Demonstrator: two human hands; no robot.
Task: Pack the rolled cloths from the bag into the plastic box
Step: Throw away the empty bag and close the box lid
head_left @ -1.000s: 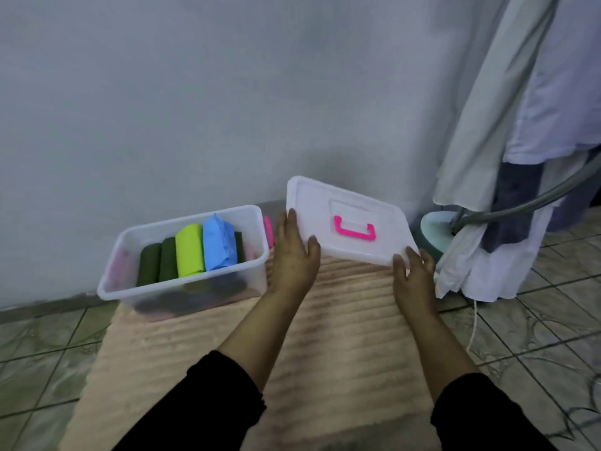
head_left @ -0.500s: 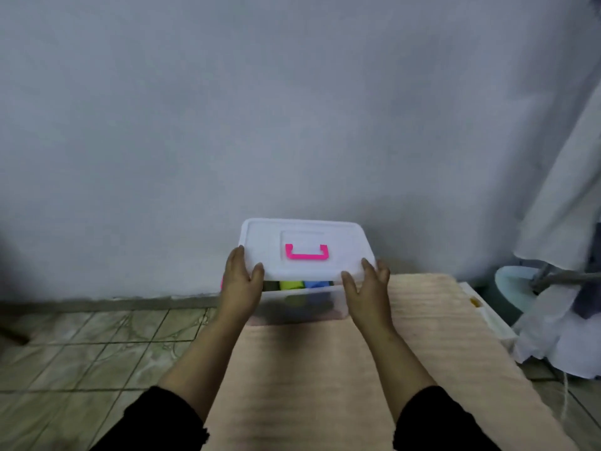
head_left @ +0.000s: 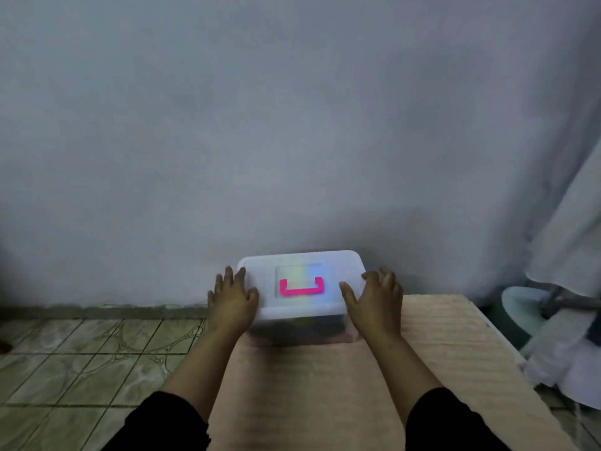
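Note:
The clear plastic box [head_left: 270,333] stands at the far end of a beige mat, against the wall. Its white lid [head_left: 302,270] with a pink handle [head_left: 301,287] lies flat on top of it. Rolled cloths [head_left: 305,323] show only as blurred dark and green shapes through the front wall. My left hand [head_left: 232,296] rests against the lid's left edge with fingers spread and thumb on the lid. My right hand [head_left: 374,301] rests at the lid's right edge, thumb on top. No bag is in view.
The ribbed beige mat [head_left: 325,385] runs from me to the grey wall [head_left: 292,125]. Green tiled floor [head_left: 81,353] lies to the left. A pale round stand base [head_left: 520,301] and hanging white clothes [head_left: 572,255] crowd the right side.
The lid went from my two hands at the right of the open box onto the box. It now sits flat on it, and my fingers have loosened at its edges.

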